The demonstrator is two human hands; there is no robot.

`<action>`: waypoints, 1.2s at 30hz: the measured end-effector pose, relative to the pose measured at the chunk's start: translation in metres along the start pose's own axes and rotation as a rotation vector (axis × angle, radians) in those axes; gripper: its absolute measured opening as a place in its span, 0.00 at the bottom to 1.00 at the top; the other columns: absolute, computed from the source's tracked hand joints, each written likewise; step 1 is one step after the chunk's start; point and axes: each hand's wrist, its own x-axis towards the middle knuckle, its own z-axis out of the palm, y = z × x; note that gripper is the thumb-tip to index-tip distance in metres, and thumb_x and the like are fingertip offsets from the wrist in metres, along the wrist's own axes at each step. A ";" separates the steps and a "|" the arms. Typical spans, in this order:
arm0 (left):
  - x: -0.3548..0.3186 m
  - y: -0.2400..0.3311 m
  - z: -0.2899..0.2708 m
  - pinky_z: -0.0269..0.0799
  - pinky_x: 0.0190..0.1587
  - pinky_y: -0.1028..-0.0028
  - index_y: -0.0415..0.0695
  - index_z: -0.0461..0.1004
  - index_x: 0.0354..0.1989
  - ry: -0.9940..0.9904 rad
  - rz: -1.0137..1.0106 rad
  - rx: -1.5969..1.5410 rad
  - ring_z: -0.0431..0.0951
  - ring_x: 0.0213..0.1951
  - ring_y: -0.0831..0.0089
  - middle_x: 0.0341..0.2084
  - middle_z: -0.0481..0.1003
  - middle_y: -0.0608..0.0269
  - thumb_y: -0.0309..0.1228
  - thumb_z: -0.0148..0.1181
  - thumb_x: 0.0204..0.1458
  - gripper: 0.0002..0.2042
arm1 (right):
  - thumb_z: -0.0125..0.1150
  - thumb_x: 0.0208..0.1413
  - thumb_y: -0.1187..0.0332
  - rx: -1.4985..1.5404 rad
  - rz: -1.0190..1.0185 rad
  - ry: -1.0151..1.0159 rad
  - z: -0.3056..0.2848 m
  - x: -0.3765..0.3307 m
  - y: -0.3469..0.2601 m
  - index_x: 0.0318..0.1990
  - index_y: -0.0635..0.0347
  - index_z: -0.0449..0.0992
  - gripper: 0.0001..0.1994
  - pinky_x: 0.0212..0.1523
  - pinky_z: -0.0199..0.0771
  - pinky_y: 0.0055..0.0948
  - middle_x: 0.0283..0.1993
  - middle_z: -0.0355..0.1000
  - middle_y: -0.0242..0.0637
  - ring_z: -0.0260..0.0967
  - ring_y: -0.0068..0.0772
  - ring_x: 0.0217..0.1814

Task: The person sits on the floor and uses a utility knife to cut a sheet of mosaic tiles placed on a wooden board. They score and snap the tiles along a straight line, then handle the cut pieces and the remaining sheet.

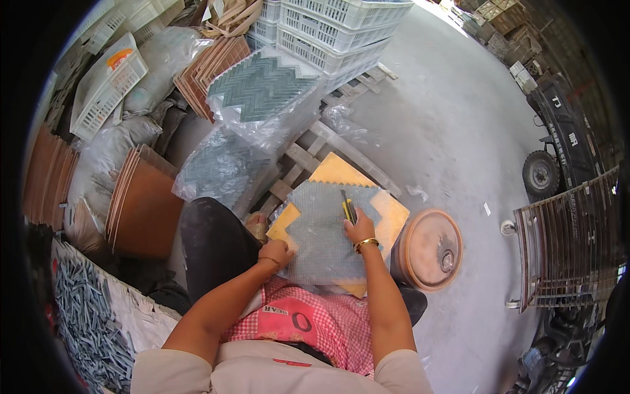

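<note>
Grey concrete floor (459,118) spreads out ahead of me, rough and dusty, with a wooden pallet (341,148) lying on it just beyond my knees. On my lap sits an orange board (394,213), square and set cornerwise, and over it lies a grey mesh sheet (321,236) with a fine gridded texture and a stepped, zigzag edge. My left hand (275,253) presses down on the sheet's near left edge, fingers curled loosely, grasping nothing that I can make out. My right hand (359,230) is clenched around a yellow and black utility knife (348,209), its tip resting on the mesh near the upper right part of the sheet.

Just right of the board stands a round terracotta-coloured lid (430,248) on a dark bucket, smooth with a small cap off centre. Beyond the pallet, two stacks of herringbone mosaic sheets (262,88) in dull green-grey sit wrapped in clear crinkled plastic. Behind them are white plastic crates (335,26) with latticed walls, stacked high. A single white crate (105,85) leans at the far left, bearing an orange oval label on its upper rim. Brown boards (144,207) stand on edge at my left, and small grey tile strips (85,315) lie heaped on a white cloth. A red patch (289,320) sits on my pink checked apron.
</note>
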 end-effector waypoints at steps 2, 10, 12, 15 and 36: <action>0.001 -0.006 0.000 0.68 0.35 0.64 0.39 0.74 0.25 0.007 -0.041 0.059 0.74 0.31 0.55 0.26 0.73 0.49 0.38 0.51 0.41 0.14 | 0.55 0.44 0.70 0.315 0.244 -0.028 -0.003 -0.013 -0.011 0.42 0.69 0.62 0.18 0.19 0.69 0.26 0.22 0.69 0.42 0.68 0.28 0.16; 0.066 0.022 -0.009 0.68 0.32 0.64 0.39 0.73 0.19 0.290 0.119 0.096 0.73 0.28 0.54 0.22 0.72 0.48 0.30 0.51 0.38 0.08 | 0.53 0.47 0.71 0.737 0.548 0.373 0.001 -0.043 0.004 0.44 0.71 0.58 0.18 0.14 0.65 0.22 0.17 0.65 0.37 0.65 0.23 0.14; 0.091 0.038 -0.019 0.68 0.32 0.65 0.40 0.73 0.19 0.329 0.134 0.053 0.73 0.28 0.55 0.22 0.72 0.50 0.28 0.51 0.37 0.06 | 0.52 0.48 0.71 0.716 0.619 0.373 0.003 -0.050 0.002 0.49 0.70 0.54 0.22 0.19 0.68 0.27 0.21 0.67 0.42 0.68 0.31 0.19; 0.117 0.036 -0.021 0.68 0.31 0.67 0.41 0.73 0.20 0.337 0.148 -0.100 0.73 0.26 0.57 0.21 0.72 0.53 0.27 0.53 0.35 0.04 | 0.49 0.49 0.69 0.131 0.250 0.281 0.003 -0.054 -0.003 0.54 0.66 0.50 0.25 0.27 0.69 0.34 0.26 0.69 0.47 0.69 0.42 0.26; 0.108 0.038 -0.010 0.66 0.29 0.63 0.45 0.70 0.17 0.433 0.097 -0.387 0.71 0.26 0.55 0.19 0.71 0.53 0.26 0.50 0.34 0.02 | 0.37 0.52 0.70 -0.481 -0.023 -0.395 0.007 -0.002 -0.113 0.58 0.48 0.51 0.23 0.26 0.67 0.42 0.24 0.68 0.51 0.67 0.49 0.25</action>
